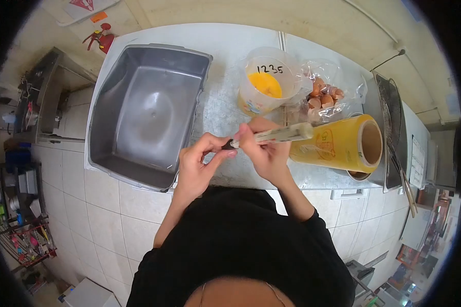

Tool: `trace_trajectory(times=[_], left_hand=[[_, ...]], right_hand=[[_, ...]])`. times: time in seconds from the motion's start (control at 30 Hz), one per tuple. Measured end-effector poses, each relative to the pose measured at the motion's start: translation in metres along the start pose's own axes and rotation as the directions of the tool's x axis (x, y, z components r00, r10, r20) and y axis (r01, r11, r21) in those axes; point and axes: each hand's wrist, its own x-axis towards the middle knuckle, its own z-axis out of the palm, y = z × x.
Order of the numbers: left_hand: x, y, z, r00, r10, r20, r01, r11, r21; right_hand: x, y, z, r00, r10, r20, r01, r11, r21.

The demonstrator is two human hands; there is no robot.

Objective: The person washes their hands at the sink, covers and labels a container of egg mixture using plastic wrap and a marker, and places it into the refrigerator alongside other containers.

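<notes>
My right hand (261,153) is closed around a whitish marker (287,134) with dark print along its barrel; its blunt end points to the right. At the left end of the marker is a small black cap (229,145), pinched between the thumb and fingers of my left hand (197,158). Whether the cap sits fully on the marker I cannot make out. Just beyond my hands stands a translucent plastic measuring jug (246,94), marked "1235" in black and partly filled with yellow-orange egg liquid (265,86).
A grey plastic tub (153,110) stands on the metal worktop (217,102) at left. Cracked eggshells (322,94) lie in a clear plastic bag (351,84) beside the jug. A large yellow film roll (338,145) lies at right, near a dark metal tray with long sticks (402,174).
</notes>
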Motion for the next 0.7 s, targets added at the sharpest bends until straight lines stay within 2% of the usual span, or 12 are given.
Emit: trace_trajectory(times=[0.07,0.1,0.13,0.27,0.33,0.4,0.43,0.47,0.5,0.6,0.67,0.7], left_hand=[[-0.003,0.002,-0.001,0.996,-0.078,0.048,0.084,0.984,-0.155],[-0.005,0.003,-0.001,0.983,-0.153,0.105,0.178,0.937,-0.301],[-0.007,0.001,-0.001,0.982,-0.144,0.119,0.174,0.937,-0.301],[-0.014,-0.017,0.001,0.907,-0.271,0.323,0.384,0.848,-0.366],[-0.018,-0.035,0.003,0.903,-0.304,0.305,0.430,0.614,-0.661],[-0.016,-0.049,-0.009,0.907,-0.254,0.337,0.421,0.579,-0.698],[-0.015,-0.060,-0.016,0.912,-0.305,0.272,0.407,0.612,-0.678],[-0.015,-0.066,-0.024,0.912,-0.355,0.204,0.396,0.642,-0.657],[-0.013,-0.068,-0.032,0.904,-0.380,0.197,0.411,0.639,-0.650],[0.001,-0.060,-0.052,0.905,-0.375,0.202,0.416,0.671,-0.614],[0.016,-0.061,-0.064,0.919,-0.319,0.231,0.392,0.702,-0.595],[0.026,-0.056,-0.068,0.935,-0.285,0.211,0.354,0.755,-0.552]], right_hand=[[-0.002,0.010,-0.001,0.994,-0.053,0.098,0.061,0.994,-0.087],[-0.004,0.017,-0.001,0.987,0.019,0.160,-0.024,0.999,0.030],[-0.006,0.021,-0.001,0.970,0.081,0.227,-0.115,0.983,0.141],[-0.008,0.026,-0.008,0.848,0.267,0.457,-0.305,0.952,0.010],[0.002,0.039,-0.015,0.863,-0.189,0.469,0.215,0.977,-0.004],[0.003,0.072,-0.045,0.989,-0.119,-0.089,0.104,0.983,-0.154],[0.018,0.088,-0.068,0.985,-0.133,-0.109,0.114,0.980,-0.165],[0.037,0.100,-0.094,0.875,-0.073,-0.479,-0.076,0.956,-0.284],[0.045,0.107,-0.104,0.621,-0.067,-0.781,-0.292,0.905,-0.310],[0.057,0.112,-0.083,0.648,-0.052,-0.760,-0.274,0.915,-0.296],[0.038,0.079,-0.058,0.679,0.164,-0.716,-0.506,0.810,-0.295],[0.025,0.093,-0.060,0.681,0.223,-0.698,-0.473,0.861,-0.186]])
